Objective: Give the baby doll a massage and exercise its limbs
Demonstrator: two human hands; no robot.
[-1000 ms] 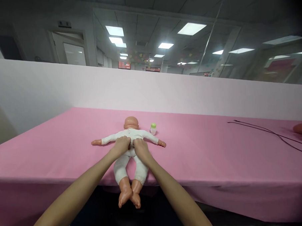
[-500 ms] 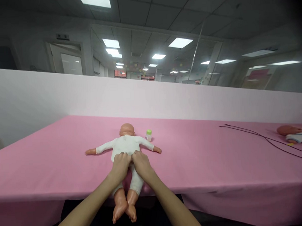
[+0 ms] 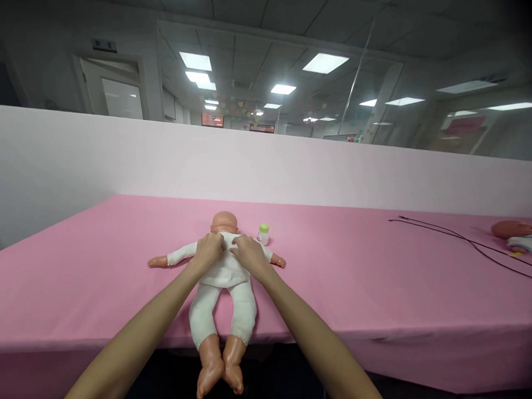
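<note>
A long table under a pink cloth, stretching across the view before a pale partition wall, with glass panels and bright ceiling lights beyond. Toward the right of the cloth, a loose black cable, and past it, at the frame's edge, a second doll lying on its side. At the near edge of the table, a baby doll lying flat, head pointing away, arms spread, bare feet hanging past the edge, dressed in a white long-sleeved suit. Just beside its shoulder, a small baby bottle with a green cap, upright. Left hand and right hand side by side on the suit's upper part near the neck, both half closed, fingers curved onto the fabric; whether either one actually pinches the cloth, impossible to tell.
</note>
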